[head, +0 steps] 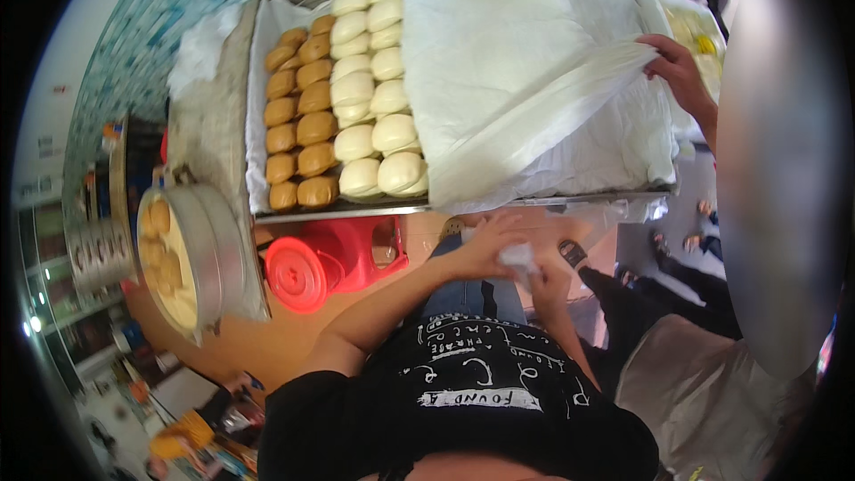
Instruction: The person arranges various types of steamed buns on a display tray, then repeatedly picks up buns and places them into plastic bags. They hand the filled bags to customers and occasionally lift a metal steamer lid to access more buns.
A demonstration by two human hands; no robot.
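Note:
My left hand (489, 246) and my right hand (552, 288) are close together in front of my waist, below the front edge of a large tray (347, 214). Between them is a small crumpled white piece (518, 257), apparently thin plastic. My right fingers are closed on it. My left hand is beside it with some fingers spread, and blur hides whether it grips. In the tray, brown steamed buns (315, 127) lie in rows at the left, next to stacked white steamed buns (395, 133). A thick white cloth (494, 47) covers the right part.
Another person's hand (674, 67) lifts the cloth's corner at the right. A round metal steamer (214, 260) with brown buns stands at the left. Below the tray are a red lidded bucket (294, 274) and a red plastic stool (364, 250). A white box (688, 27) stands far right.

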